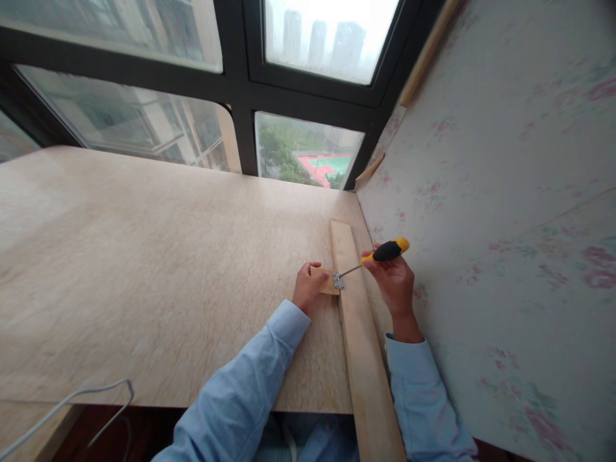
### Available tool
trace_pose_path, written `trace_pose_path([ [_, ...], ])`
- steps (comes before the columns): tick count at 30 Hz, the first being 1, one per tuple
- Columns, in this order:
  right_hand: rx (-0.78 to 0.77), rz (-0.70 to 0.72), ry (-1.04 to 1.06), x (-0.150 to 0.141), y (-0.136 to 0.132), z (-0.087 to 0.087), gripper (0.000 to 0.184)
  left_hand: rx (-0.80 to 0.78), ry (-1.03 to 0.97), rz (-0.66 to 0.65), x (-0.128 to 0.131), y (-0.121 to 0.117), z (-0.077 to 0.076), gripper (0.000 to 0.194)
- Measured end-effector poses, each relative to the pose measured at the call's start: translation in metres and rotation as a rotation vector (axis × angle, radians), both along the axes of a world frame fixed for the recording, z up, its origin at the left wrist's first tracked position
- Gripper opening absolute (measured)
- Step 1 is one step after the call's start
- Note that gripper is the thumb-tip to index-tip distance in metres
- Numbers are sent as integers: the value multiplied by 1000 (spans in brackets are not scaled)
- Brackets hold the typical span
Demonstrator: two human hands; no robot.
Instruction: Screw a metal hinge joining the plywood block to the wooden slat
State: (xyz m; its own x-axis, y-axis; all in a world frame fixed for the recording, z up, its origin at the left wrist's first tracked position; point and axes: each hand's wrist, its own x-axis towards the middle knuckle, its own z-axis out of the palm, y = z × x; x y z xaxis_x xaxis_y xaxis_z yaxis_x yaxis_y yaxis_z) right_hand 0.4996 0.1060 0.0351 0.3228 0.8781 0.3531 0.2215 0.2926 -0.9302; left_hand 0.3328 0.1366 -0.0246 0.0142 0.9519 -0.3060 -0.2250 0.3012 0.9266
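Note:
My right hand (395, 279) is closed round a screwdriver (385, 252) with a yellow and black handle. Its metal shaft slants down left, the tip resting on a small metal hinge (339, 281). The hinge sits where a small wooden block (326, 282) meets a long wooden plank (360, 340). My left hand (307, 285) is closed over the small block, pressing it against the plank's left edge. The plank lies lengthwise along the right side of the tabletop and overhangs the near edge.
A beige marble-patterned tabletop (144, 276) spreads to the left. Close on the right stands a wall with floral wallpaper (505, 212). Dark-framed windows (240, 96) run behind the table. A white cable (72, 401) lies at the near left corner.

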Motion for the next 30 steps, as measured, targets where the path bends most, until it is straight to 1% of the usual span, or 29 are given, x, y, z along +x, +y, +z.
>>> trace_pose_path([
  [2, 38, -142, -75, 1, 3, -5, 45, -5, -5, -1, 0, 0, 0, 32],
  [3, 56, -179, -89, 0, 4, -7, 43, -7, -7, -1, 0, 0, -1, 32],
  [6, 102, -190, -28, -3, 7, -10, 41, -6, -3, -1, 0, 1, -2, 32],
  [9, 149, -183, 47, -6, 10, -9, 42, -2, -5, -1, 1, 1, -2, 31],
  [11, 203, -227, 61, -8, 12, -6, 47, -6, -13, -1, 1, 1, -3, 31],
  [14, 273, -326, 26, -5, 13, -1, 52, -12, -10, 4, 1, 1, -3, 31],
  [16, 254, -369, -53, -1, 12, 1, 49, -8, -3, 4, 1, 1, -4, 31],
  [19, 106, -414, -291, 9, 8, 4, 42, 8, 5, 3, 0, 1, -3, 31],
  [22, -131, -398, -541, 20, 6, 0, 38, 5, 6, 0, -1, 1, -2, 31],
  [26, -446, -301, -767, 29, 7, -15, 30, -26, -57, -9, -2, 2, 0, 33],
  [28, -547, -275, -850, 33, 9, -24, 28, -46, -113, -26, -4, 2, 3, 33],
  [30, -603, -257, -912, 36, 11, -33, 28, -65, -174, -55, -5, 1, 7, 33],
])
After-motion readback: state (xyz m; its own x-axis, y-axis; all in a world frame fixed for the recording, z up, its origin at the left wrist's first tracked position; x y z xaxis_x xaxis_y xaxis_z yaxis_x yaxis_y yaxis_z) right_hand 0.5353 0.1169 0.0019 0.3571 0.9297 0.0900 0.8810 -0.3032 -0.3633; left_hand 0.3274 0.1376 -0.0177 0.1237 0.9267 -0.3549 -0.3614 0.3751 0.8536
